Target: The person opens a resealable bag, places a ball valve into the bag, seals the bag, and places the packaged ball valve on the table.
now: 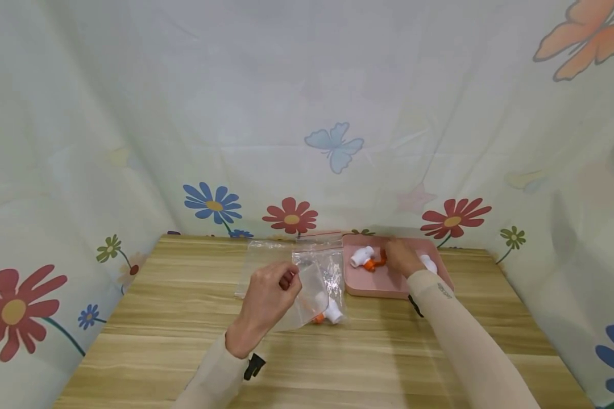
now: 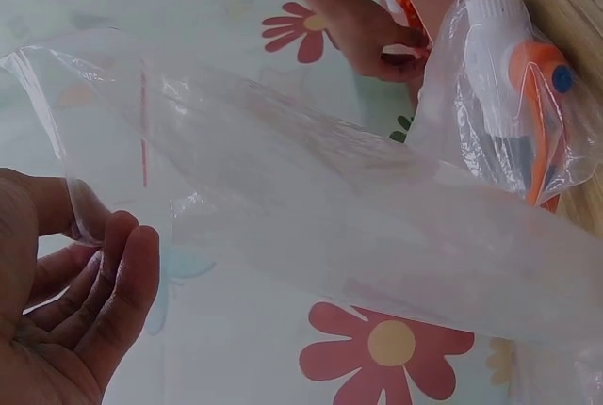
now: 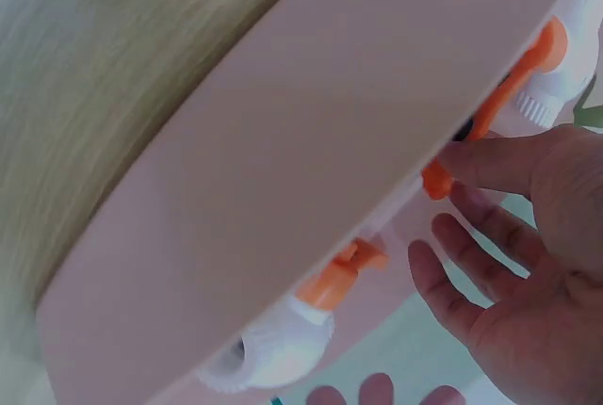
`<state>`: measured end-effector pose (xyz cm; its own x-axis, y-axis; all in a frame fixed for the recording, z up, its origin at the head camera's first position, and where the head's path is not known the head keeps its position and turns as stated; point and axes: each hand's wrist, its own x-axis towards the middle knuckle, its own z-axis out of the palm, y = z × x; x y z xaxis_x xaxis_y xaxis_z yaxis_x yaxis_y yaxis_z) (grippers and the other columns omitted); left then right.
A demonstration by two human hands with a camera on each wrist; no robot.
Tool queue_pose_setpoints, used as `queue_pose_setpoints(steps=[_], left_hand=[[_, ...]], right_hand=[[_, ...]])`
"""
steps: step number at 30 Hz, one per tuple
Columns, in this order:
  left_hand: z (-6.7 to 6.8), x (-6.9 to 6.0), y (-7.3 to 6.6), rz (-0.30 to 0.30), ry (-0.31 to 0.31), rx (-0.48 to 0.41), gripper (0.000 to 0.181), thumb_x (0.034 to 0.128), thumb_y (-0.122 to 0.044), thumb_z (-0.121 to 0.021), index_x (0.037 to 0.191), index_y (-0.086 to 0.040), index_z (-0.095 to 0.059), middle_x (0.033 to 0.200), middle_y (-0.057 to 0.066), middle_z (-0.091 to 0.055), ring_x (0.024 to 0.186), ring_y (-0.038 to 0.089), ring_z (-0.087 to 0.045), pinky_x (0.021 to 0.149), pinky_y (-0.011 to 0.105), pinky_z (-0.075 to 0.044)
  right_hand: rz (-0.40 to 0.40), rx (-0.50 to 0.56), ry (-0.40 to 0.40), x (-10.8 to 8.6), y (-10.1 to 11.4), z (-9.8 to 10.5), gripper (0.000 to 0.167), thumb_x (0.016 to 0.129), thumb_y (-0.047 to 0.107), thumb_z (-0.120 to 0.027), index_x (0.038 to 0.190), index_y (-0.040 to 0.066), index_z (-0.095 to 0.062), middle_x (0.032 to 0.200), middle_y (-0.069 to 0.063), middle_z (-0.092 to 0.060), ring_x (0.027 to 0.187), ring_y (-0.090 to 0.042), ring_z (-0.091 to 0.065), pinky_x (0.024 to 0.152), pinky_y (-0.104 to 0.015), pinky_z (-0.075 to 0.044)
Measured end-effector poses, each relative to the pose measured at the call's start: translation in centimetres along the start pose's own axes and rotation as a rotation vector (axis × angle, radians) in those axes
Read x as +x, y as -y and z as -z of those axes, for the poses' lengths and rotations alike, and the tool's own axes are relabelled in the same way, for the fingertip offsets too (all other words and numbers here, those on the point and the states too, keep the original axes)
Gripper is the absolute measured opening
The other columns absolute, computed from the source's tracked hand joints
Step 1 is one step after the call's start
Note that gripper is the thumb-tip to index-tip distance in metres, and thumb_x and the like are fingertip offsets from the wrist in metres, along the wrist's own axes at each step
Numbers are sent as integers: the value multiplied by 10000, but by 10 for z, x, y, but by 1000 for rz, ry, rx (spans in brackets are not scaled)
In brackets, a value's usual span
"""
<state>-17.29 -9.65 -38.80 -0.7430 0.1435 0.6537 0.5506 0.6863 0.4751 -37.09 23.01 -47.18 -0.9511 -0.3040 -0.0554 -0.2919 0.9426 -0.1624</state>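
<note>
My left hand (image 1: 269, 295) pinches the edge of a clear zip bag (image 2: 311, 207) between thumb and fingers, and the bag spreads out to the right. Inside the pink tray (image 1: 373, 292), my right hand (image 1: 401, 257) has thumb and index finger on the orange handle of a white ball valve (image 1: 360, 257), at the handle's end. Another white ball valve (image 3: 283, 344) with an orange handle lies in the tray, partly hidden by the wall and my right wrist. A bagged ball valve (image 1: 332, 311) rests on the table beside the held bag.
More flat clear bags (image 1: 261, 253) lie on the wooden table (image 1: 148, 318), left of the tray. A floral curtain (image 1: 266, 113) hangs behind the table and along both sides. The tray stands close to the back curtain.
</note>
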Motion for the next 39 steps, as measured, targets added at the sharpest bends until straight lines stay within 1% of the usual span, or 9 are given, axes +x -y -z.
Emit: queue_pose_setpoints(steps=[4,11,16,20,23,27,30,36,39], left_hand=[[1,0,-1,1,-2,4,68,808,10,-708,824,-54,-691,713,19,-669,597,77,-592,561,147,-501],[3,-1,-1,7,-8,1,61,807,7,-710,821,-48,-690,705,19,-663,596,77,-586,560,149,-498],[4,-2,-1,8,-16,-5,66,810,12,-702,816,-52,-690,697,12,-657,591,72,-577,554,151,-493],[3,-2,-1,9,-16,-1,65,811,10,-702,815,-54,-689,696,12,-655,592,71,-574,555,149,-491],[3,-2,-1,14,-17,1,60,811,6,-704,818,-52,-688,699,15,-654,596,74,-573,556,151,-491],[3,-3,-1,13,-23,0,65,808,9,-706,817,-52,-685,696,18,-653,593,76,-570,554,154,-492],[2,-3,-1,9,-24,-2,68,804,14,-707,813,-49,-684,692,19,-652,588,73,-568,552,151,-490],[1,-2,-1,-3,-32,-6,70,807,14,-698,811,-55,-684,685,11,-650,582,67,-572,548,152,-488],[1,-3,-2,-10,-39,-11,77,805,19,-695,808,-57,-683,682,8,-650,579,67,-571,546,154,-489]], right_hand=[[16,-23,7,-4,2,2,64,902,15,-644,923,38,-700,808,-78,-614,741,-242,-538,714,-363,-493],[100,-32,37,-12,3,7,71,906,11,-641,883,53,-693,745,-42,-567,686,-205,-512,646,-307,-445],[151,31,45,-15,6,16,75,856,9,-712,909,49,-677,781,-60,-590,718,-202,-520,666,-316,-459],[162,80,68,-20,7,27,129,879,-10,-666,993,49,-678,895,-86,-651,779,-208,-540,715,-335,-502],[178,95,52,-23,9,36,160,903,-8,-627,1027,75,-683,958,-82,-677,818,-209,-554,755,-354,-522],[248,107,-1,-25,19,49,149,898,14,-654,1019,80,-709,965,-59,-695,848,-206,-583,778,-376,-540],[280,116,-15,-28,29,59,142,890,9,-667,1013,57,-720,956,-69,-705,837,-211,-597,769,-380,-552],[252,58,7,-38,40,78,141,887,-22,-632,974,57,-709,915,-76,-694,797,-216,-565,730,-349,-521],[253,52,-7,-45,41,86,163,886,-35,-621,974,65,-714,921,-68,-699,805,-213,-572,738,-360,-528]])
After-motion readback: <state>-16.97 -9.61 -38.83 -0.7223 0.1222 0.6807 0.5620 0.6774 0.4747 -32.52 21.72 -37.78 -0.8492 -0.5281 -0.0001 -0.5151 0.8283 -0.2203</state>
